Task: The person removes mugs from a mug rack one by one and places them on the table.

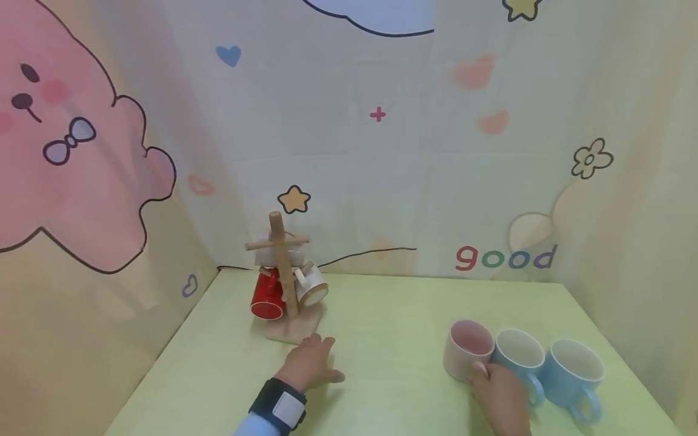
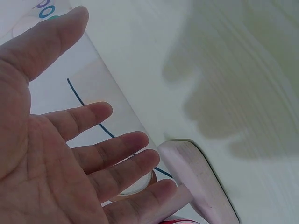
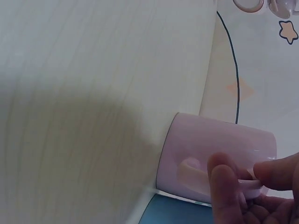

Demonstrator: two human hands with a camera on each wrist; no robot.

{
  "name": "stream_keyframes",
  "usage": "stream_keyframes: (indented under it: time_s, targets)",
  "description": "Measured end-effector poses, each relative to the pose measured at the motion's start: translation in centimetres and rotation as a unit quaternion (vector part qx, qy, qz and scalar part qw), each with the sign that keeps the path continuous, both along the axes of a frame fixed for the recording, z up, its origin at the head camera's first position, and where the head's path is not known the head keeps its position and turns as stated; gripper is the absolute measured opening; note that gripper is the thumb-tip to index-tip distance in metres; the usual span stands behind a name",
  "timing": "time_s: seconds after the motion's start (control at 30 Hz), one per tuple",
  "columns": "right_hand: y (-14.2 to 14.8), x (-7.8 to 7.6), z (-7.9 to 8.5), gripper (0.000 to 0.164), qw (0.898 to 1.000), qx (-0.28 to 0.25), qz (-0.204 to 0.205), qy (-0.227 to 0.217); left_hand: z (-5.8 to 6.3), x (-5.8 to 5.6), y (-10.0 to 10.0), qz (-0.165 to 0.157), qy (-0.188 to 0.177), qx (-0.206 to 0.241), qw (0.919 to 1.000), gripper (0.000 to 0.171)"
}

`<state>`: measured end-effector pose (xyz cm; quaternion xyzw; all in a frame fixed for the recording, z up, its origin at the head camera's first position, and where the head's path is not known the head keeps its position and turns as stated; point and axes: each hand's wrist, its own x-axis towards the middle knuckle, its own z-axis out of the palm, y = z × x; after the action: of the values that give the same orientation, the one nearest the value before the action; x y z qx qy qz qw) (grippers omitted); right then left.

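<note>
On the right of the table in the head view stands a pink mug (image 1: 462,357), upright. My right hand (image 1: 500,396) pinches its handle between thumb and fingers, as the right wrist view shows on the pink mug (image 3: 210,144). Two light blue mugs, the nearer one (image 1: 518,351) beside the pink mug and another (image 1: 572,372) further right, stand with it. My left hand (image 1: 309,365) hovers by the base of a wooden mug tree (image 1: 283,266), its fingers spread and holding nothing. A red mug (image 1: 266,293) and a white mug (image 1: 311,284) hang on the tree's lower pegs.
Another whitish mug (image 1: 264,257) hangs on the tree's upper peg, partly hidden by the post. A pale green table (image 1: 392,327) runs back to a printed cloth wall (image 1: 382,181). Side walls close in the left and right edges.
</note>
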<state>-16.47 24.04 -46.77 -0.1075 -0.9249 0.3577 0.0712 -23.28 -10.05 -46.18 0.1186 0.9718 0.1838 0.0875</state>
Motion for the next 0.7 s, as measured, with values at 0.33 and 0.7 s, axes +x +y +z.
stream_keyframes:
  time_s: [0.33,0.7]
  targets:
    - [0.9,0.4,-0.1,0.039,1.0,0.023,-0.011,0.013,0.1,-0.1,0.5,-0.003,-0.001,0.001,1.0,0.073]
    - [0.3,0.1,-0.7,0.041,0.996,0.075,0.022,0.037,-0.1,-0.3,-2.4,0.024,0.012,0.017,0.9995,0.07]
